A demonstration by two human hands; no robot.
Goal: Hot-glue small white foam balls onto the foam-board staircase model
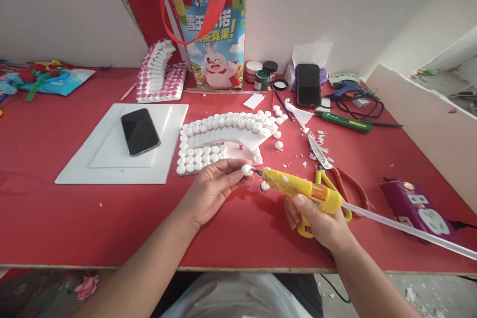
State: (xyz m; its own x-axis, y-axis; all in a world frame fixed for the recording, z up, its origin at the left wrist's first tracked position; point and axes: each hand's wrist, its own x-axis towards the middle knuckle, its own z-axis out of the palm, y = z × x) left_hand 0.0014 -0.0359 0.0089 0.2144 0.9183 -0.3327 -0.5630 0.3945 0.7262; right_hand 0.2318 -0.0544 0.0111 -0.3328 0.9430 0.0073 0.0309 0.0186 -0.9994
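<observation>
Between the thumb and fingers of my left hand (214,186) is a small white rosette (246,170). My right hand (323,221) grips a yellow hot glue gun (288,184), its nozzle tip at the rosette. A long clear glue stick (395,223) sticks out of the gun's back end. Just beyond my left hand lies a white curved model (223,136) with steps, covered in rows of the same rosettes. Part of its near edge is hidden by my left fingers. Several loose rosettes (278,145) lie at its right end, and another rosette (265,186) sits under the nozzle.
Scissors (319,151) and red-handled pliers (348,186) lie right of the model among white scraps. A purple power box (419,208) stands at the right. A phone (140,131) rests on white boards (74,169) at left. Behind are a pink-and-white model (160,72), paint jars (262,80) and a gift bag (216,25).
</observation>
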